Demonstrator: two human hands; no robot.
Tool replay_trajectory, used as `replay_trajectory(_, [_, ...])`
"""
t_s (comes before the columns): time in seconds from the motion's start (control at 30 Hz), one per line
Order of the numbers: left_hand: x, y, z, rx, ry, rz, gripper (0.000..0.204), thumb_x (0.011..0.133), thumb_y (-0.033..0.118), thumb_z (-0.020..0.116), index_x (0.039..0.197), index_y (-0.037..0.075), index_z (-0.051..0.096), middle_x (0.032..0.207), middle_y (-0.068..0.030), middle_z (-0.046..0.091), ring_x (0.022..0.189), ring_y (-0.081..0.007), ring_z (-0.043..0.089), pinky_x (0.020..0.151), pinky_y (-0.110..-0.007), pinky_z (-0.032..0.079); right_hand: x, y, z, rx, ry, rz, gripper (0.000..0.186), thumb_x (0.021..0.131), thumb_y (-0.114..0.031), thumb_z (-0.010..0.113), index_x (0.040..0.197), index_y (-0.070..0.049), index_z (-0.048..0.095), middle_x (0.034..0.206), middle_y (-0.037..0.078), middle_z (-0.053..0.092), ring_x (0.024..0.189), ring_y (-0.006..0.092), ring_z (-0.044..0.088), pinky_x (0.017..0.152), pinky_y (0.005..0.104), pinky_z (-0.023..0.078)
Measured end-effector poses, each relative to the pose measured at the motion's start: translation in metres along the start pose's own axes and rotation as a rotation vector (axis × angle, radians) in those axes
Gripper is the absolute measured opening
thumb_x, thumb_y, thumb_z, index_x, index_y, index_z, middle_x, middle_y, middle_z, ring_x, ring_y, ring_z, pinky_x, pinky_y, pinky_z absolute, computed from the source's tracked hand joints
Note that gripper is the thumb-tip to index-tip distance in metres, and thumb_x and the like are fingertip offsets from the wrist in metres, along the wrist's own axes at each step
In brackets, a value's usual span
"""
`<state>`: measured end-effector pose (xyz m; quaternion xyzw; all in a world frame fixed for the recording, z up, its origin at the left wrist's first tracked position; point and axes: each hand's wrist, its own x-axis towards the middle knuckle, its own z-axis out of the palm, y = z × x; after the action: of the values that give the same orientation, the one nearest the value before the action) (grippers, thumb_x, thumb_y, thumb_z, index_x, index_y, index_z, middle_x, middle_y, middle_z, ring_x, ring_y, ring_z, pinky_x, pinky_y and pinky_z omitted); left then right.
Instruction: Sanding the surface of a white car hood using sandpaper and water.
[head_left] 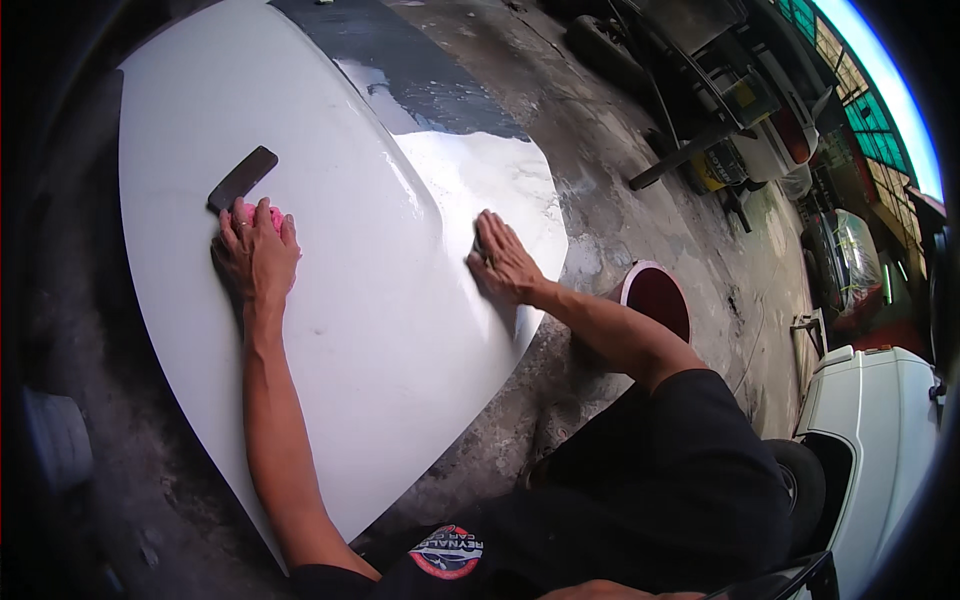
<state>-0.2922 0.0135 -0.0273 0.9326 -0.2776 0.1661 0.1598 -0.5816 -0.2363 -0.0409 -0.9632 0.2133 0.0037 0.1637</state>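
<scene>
A large white car panel (360,290), seemingly a hood, lies below me, its far right part wet and coated dark grey (425,85). My left hand (258,250) rests on it with fingers closed round a pink cloth or sponge (263,215). Just beyond those fingers lies a dark rectangular block (243,177). My right hand (505,262) presses on the wet white area near the right edge, fingers bent over a small dark pad (479,247), mostly hidden.
A maroon bucket (670,305) stands on the concrete floor (590,240) right of the panel. A white vehicle (865,440) is at lower right. A dark frame with wheels (710,90) and a plastic-covered car part (850,260) are farther back.
</scene>
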Motion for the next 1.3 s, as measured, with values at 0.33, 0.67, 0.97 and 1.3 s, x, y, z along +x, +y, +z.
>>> replay_trajectory(0.33, [0.004,-0.002,0.003,0.09,0.03,0.072,0.046,0.096,0.038,0.059,0.134,0.013,0.058,0.147,-0.0157,0.044,0.139,-0.0389,0.032,0.114,-0.048,0.03,-0.035,0.001,0.005,-0.072,-0.198,-0.518,0.08,0.102,-0.053,0.025,0.153,0.007,0.012,0.161,0.027,0.012,0.151,0.0376,0.01,0.124,0.0453,0.007])
replay_trajectory(0.67, [0.002,-0.002,0.002,0.087,0.015,0.03,0.045,0.095,0.039,0.059,0.133,0.014,0.06,0.148,-0.0138,0.045,0.139,-0.035,0.033,0.115,-0.045,0.03,-0.023,0.009,0.014,-0.008,0.119,-0.137,0.077,0.103,-0.048,0.026,0.15,0.012,0.018,0.158,0.03,0.018,0.149,0.0408,0.017,0.123,0.0467,0.012])
replay_trajectory(0.97, [0.005,0.0,0.001,0.115,-0.015,-0.018,0.044,0.095,0.039,0.059,0.131,0.013,0.06,0.148,-0.0149,0.046,0.139,-0.0337,0.034,0.114,-0.045,0.031,-0.019,0.021,0.006,0.072,0.128,-0.005,0.075,0.103,-0.048,0.027,0.151,0.01,0.021,0.158,0.029,0.022,0.15,0.0389,0.017,0.124,0.0458,0.01])
replay_trajectory(1.3, [0.003,0.004,0.001,0.152,0.014,-0.001,0.043,0.095,0.039,0.061,0.13,0.014,0.061,0.146,-0.0139,0.048,0.137,-0.0335,0.036,0.112,-0.044,0.033,0.013,0.069,0.023,0.098,0.335,0.362,0.074,0.102,-0.045,0.032,0.15,0.011,0.021,0.157,0.03,0.023,0.149,0.0408,0.018,0.122,0.0485,0.013])
